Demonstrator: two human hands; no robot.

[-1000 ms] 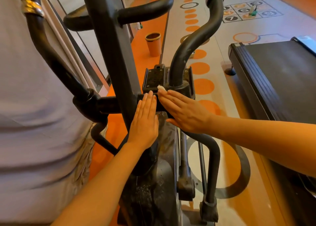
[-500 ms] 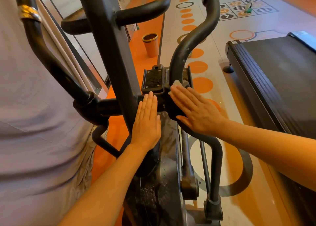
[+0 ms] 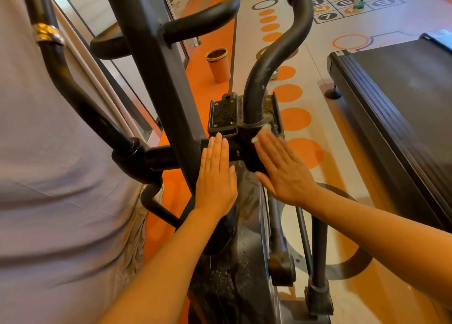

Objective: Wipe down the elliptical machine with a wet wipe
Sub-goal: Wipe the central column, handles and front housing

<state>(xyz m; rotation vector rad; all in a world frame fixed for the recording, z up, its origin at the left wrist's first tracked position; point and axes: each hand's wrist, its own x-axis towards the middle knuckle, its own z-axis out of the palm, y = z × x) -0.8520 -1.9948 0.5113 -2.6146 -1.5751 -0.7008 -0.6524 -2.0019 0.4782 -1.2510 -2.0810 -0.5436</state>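
**A:** What does the head view show, looking down?

**B:** An elliptical machine, black and steel-framed, fills the middle. The person's left hand lies flat on the housing beside the centre post, fingers straight and together, gripping nothing. The right hand is flat too, pressing a wet wipe against the pivot bracket at the base of the right handlebar. Only small white edges of the wipe peek out past the fingertips.

**B:** An orange bin stands on the floor beyond, and a treadmill sits to the right.

**A:** How would the wipe handle?

**B:** Soft, limp and light, I'd judge, and damp enough to bunch or slide under the palm. Pressing it flat with spread fingers suits it better than pinching. The machine looks heavy and rigid, though the handlebar may swing if pushed, so the bracing left hand seems sensible.
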